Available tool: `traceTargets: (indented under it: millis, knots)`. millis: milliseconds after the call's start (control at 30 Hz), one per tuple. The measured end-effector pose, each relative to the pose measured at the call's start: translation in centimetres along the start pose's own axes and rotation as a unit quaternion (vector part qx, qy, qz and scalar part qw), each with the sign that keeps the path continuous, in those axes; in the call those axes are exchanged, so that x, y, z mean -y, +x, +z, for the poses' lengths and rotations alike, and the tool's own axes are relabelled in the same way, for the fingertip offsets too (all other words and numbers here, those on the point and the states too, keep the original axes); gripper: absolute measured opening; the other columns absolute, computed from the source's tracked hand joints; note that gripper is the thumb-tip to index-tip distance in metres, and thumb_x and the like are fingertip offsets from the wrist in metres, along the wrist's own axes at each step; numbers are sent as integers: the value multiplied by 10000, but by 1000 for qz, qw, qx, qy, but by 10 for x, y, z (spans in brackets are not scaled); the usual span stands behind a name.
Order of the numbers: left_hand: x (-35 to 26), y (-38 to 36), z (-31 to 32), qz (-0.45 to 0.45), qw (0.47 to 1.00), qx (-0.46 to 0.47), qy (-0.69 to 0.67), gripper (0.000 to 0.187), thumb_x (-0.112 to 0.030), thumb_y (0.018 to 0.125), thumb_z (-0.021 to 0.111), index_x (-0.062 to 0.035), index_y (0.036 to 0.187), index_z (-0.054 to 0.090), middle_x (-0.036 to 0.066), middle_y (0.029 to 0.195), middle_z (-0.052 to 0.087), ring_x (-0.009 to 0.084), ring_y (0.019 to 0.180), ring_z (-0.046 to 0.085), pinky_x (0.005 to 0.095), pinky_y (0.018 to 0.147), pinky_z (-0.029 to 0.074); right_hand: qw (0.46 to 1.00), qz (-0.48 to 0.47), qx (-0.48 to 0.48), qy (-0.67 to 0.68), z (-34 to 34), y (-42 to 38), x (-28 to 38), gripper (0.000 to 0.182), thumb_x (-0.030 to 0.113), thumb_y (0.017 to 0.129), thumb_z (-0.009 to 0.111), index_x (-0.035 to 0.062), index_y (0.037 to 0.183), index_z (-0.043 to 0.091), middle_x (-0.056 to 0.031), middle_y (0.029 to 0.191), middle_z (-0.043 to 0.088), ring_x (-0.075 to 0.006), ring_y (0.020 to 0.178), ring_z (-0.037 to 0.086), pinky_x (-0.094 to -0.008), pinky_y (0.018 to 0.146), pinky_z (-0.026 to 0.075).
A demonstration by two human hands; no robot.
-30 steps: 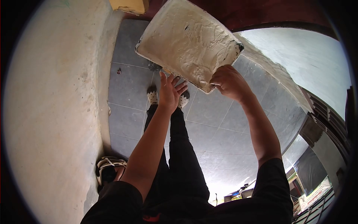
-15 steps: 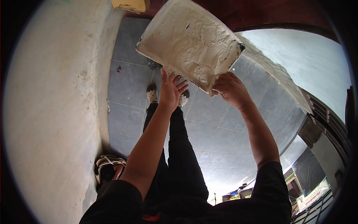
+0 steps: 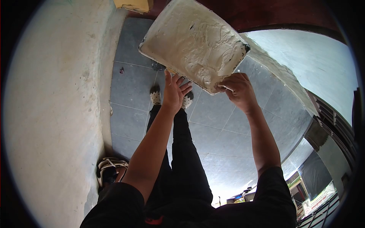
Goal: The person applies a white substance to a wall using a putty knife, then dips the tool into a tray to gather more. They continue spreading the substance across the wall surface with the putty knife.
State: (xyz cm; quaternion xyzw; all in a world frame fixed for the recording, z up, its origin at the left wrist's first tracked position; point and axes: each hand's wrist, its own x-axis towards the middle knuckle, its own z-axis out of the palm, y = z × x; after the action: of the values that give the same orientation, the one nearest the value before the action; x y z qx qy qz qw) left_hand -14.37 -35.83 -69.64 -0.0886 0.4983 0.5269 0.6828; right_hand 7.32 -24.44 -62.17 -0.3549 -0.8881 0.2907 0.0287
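Note:
A rectangular tray (image 3: pixel 182 45) coated in lumpy off-white paste, with dark chips along its rim, lies tilted across the upper middle. My left hand (image 3: pixel 175 91) is at the tray's near edge, fingers spread and their tips by the underside of the rim. At the near right corner, my right hand (image 3: pixel 239 90) is closed in a pinch. Something pale shows between its fingers, too small to name; the paste beside them looks rough and brownish.
Grey floor tiles (image 3: pixel 228 125) lie below, with my feet in patterned socks (image 3: pixel 155 97). A bare plastered wall (image 3: pixel 57 106) rises on the left, with a bag (image 3: pixel 110 167) at its foot. A dark red surface (image 3: pixel 273 15) is beyond the tray.
My right hand has shifted slightly right and turned at the tray's corner, still pinching. My left hand and the tray have hardly moved.

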Motion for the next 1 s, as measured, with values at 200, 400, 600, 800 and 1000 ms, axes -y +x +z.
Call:
traceTargets:
  millis: [200, 400, 600, 800, 1000]
  knots:
    - [1, -2, 2, 2, 1000, -11, 6, 990, -742, 927, 243, 63, 1500, 167, 277, 1479, 320, 418, 1281, 454, 478, 1065, 393, 953, 241, -101, 151, 15, -7, 6, 288, 8, 807, 580, 59, 1066, 696, -130, 1013, 702, -296, 969, 650, -383, 874, 505]
    - [4, 0, 1, -6, 1000, -14, -2, 1007, -780, 898, 264, 12, 1515, 192, 268, 1537, 227, 422, 1303, 430, 474, 1076, 358, 952, 248, -128, 121, 41, -13, 19, 296, 56, 807, 582, 51, 1087, 680, -159, 1003, 683, -346, 941, 635, -416, 855, 505]
    - [6, 3, -5, -8, 1000, 4, 2, 1009, -774, 901, 265, 17, 1518, 162, 281, 1536, 215, 422, 1311, 429, 482, 1085, 357, 949, 276, -102, 112, 57, -10, 32, 278, 50, 819, 575, 40, 1078, 677, -180, 995, 673, -365, 962, 628, -404, 865, 496]
    - [7, 2, -5, -18, 1000, -1, -1, 1041, -768, 904, 275, 65, 1507, 109, 303, 1522, 226, 415, 1315, 429, 467, 1090, 362, 938, 261, -189, 128, 55, -10, 30, 290, 59, 798, 565, 16, 1067, 665, -184, 999, 666, -377, 955, 606, -428, 860, 488]
    - [11, -3, -1, -20, 1000, 3, -4, 1025, -755, 914, 262, 71, 1503, 118, 296, 1491, 291, 405, 1316, 429, 466, 1097, 360, 955, 235, -118, 134, 67, 4, 34, 271, 46, 777, 546, -17, 1020, 649, -191, 963, 660, -385, 947, 577, -458, 858, 473]
